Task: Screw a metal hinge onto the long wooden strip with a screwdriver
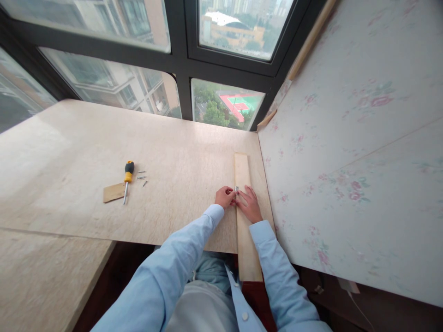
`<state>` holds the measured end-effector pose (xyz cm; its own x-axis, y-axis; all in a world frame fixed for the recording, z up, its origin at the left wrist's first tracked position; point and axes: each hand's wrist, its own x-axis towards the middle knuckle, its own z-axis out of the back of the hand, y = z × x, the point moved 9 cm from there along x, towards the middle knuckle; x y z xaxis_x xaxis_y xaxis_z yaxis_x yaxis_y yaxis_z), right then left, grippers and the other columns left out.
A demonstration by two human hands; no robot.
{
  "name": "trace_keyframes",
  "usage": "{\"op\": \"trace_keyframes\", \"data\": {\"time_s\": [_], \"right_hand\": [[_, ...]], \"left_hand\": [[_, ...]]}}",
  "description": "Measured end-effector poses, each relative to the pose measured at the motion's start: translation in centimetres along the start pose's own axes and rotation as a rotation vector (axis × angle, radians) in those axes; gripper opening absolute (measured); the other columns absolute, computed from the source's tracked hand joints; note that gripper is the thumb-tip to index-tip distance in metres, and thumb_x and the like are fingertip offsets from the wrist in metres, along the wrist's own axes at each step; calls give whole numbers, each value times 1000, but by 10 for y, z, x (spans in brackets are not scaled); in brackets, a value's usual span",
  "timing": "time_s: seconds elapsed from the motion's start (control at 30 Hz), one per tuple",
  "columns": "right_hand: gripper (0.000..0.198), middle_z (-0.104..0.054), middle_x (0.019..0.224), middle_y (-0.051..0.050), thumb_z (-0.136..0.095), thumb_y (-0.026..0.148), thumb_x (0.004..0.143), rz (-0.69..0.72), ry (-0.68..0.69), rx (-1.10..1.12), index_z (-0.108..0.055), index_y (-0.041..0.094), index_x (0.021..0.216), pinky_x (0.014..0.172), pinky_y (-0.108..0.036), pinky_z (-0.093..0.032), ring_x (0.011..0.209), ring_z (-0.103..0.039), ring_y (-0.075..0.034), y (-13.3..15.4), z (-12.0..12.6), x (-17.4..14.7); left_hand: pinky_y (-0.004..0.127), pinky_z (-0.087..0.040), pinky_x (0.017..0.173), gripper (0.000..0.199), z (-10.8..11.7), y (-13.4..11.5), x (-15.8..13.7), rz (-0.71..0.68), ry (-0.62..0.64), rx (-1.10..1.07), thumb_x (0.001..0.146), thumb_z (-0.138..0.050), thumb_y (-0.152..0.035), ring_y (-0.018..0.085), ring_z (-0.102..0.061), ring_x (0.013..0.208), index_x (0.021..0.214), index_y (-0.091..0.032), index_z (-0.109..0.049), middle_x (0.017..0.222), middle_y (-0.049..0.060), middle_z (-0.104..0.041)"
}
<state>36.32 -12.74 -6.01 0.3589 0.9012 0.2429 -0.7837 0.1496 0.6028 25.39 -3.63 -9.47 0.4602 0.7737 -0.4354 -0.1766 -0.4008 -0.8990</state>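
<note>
A long, pale wooden board (242,168) lies on the stone-look ledge, its near end jutting past the ledge's front edge. At the board's left edge, about midway along, is a small metal bracket (237,189), partly covered by fingers. My left hand (224,197) is closed in a pinch beside that edge, fingertips at the bracket; whether a screw is also in them is too small to tell. My right hand (249,205) rests on the board with its fingers apart, the nearest fingertips touching or almost touching the bracket.
To the left on the ledge (187,152) are a yellow-and-black screwdriver (128,171), its shaft crossing a small wooden piece (112,192), and several screws (141,177). A floral wall panel (332,175) bounds the right side. Dark-framed windows (182,55) rise behind the ledge.
</note>
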Motion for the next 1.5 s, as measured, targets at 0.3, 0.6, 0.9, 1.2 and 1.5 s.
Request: {"op": "trace_keyframes", "data": {"time_s": [0.3,0.6,0.9,1.2,1.5], "right_hand": [[43,-37,154,-4,-56,45,89,-9,19,-10,-61,28,129,117,-53,-28,145,-27,-30,1,-1,0],[43,-37,154,-5,-57,42,88,-8,27,-28,-61,29,129,116,-55,-29,144,-27,-32,3,0,0],[48,-40,152,-10,-55,45,89,11,5,-29,-57,24,132,114,-59,-31,143,-29,-32,0,-1,0],[63,-45,147,-16,-56,56,85,3,-24,21,-50,20,137,115,-58,-28,141,-33,-33,-8,-3,2],[79,-46,146,-19,-57,62,75,-154,84,100,-47,15,138,116,-54,-30,138,-40,-34,-29,3,6]], "left_hand": [[25,-54,51,13,0,-2,-2,-6,9,18,82,-70,-20,13,-64,52,86,-14,-60,67,-2,-62],[25,-54,49,8,0,-1,-1,-17,9,8,82,-67,-16,13,-64,51,85,-13,-60,66,-2,-61],[25,-54,49,5,0,-5,-4,-17,3,8,82,-65,-16,13,-63,51,81,-14,-60,64,-2,-61],[26,-53,49,2,8,-3,-16,0,62,-75,85,-59,-14,14,-63,53,82,-14,-58,65,-2,-60],[19,-46,46,9,96,11,-65,-188,-10,104,80,-59,-19,11,-62,53,88,-15,-62,68,-1,-61]]}}
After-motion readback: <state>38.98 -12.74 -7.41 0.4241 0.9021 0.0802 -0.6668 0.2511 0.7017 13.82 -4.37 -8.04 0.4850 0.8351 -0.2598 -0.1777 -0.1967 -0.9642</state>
